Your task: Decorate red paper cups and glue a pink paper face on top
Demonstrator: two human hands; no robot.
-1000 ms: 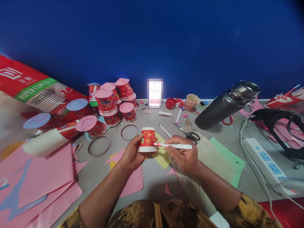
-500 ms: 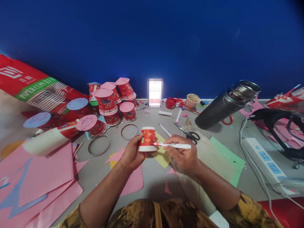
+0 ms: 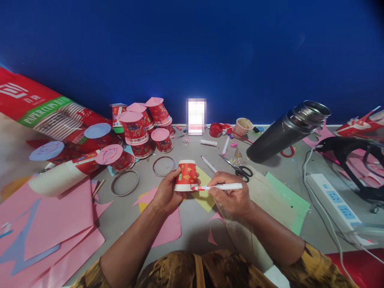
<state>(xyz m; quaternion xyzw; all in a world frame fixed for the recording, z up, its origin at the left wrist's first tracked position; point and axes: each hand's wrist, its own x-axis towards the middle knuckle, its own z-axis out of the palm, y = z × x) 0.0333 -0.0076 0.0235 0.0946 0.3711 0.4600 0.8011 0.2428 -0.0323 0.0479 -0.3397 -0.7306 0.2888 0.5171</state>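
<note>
My left hand [image 3: 167, 195] grips an upside-down red paper cup [image 3: 186, 175] with gold patterns, held just above the grey table [image 3: 192, 224]. My right hand [image 3: 231, 196] pinches a white marker pen [image 3: 220, 187] that lies almost level, its red tip touching the cup's lower right side near the rim. Under the cup lie a yellow paper sheet [image 3: 205, 196] and a pink sheet [image 3: 169, 228].
A heap of red cups with pink paper lids [image 3: 144, 126] stands at the back left, beside a long pack of paper cups [image 3: 45, 116]. Two rings [image 3: 163, 167], black scissors [image 3: 238, 168], a tilted steel flask [image 3: 285, 134], a power strip [image 3: 333, 204] and pink sheets [image 3: 48, 224] surround my hands.
The pen's tip has slid down the cup's side toward the rim, and my right hand dropped slightly. The cup has turned a little in my left hand.
</note>
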